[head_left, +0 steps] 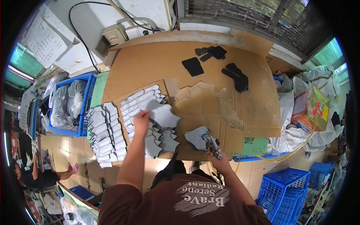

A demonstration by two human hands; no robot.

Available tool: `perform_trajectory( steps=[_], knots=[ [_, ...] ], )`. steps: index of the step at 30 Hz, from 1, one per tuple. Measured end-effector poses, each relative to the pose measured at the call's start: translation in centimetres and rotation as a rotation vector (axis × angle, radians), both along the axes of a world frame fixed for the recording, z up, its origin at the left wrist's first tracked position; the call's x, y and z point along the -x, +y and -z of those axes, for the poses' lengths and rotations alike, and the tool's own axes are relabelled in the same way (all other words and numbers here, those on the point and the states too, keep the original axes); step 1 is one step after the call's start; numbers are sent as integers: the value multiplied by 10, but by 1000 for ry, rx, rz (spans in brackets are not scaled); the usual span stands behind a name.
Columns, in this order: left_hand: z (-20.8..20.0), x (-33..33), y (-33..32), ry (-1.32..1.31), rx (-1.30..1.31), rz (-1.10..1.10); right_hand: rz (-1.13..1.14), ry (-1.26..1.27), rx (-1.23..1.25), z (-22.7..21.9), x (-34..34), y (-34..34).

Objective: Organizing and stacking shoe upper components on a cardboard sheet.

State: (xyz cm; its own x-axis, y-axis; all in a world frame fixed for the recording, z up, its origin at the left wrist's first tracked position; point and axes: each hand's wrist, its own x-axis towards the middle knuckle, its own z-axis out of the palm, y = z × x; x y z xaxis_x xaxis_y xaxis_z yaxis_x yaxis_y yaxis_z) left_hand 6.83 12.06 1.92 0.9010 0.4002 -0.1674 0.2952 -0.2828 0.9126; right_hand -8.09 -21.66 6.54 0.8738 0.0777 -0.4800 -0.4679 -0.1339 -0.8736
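Observation:
My left hand [141, 123] pinches the edge of a light grey cut piece [165, 115] with a jagged outline, over rows of overlapping grey pieces [139, 100]. More such rows [107, 135] lie at the table's left edge. Below the held piece, several darker grey pieces [167, 141] fan out near the front edge. My right hand [219, 160] is wrapped round a metal spray gun [213, 145], its head over another small stack of grey pieces [194, 137]. Part of the gun's handle is hidden by my fingers.
Brown cardboard [150, 60] covers the table, with a torn sheet [202, 95] in the middle. Black cut pieces [236, 77] lie at the back. A yellow hose [277, 161] runs at the right. Blue crates [283, 187] stand lower right; a bag-filled blue crate [85, 108] is left.

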Motion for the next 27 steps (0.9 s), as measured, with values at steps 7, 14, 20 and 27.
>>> perform_trajectory(
  steps=[7, 14, 20, 27],
  knots=[
    [12, -18, 41, -473, -855, 210, -133, -49, -10, 1, -4, 12],
    [6, 59, -92, 86, -95, 547, -102, -79, -83, 8, -4, 21],
    [8, 64, -105, 176, 57, 453, -123, -47, -51, 16, -6, 20],
    [4, 64, -109, 172, -25, 448, -69, -42, -84, 13, -8, 20]
  ],
)
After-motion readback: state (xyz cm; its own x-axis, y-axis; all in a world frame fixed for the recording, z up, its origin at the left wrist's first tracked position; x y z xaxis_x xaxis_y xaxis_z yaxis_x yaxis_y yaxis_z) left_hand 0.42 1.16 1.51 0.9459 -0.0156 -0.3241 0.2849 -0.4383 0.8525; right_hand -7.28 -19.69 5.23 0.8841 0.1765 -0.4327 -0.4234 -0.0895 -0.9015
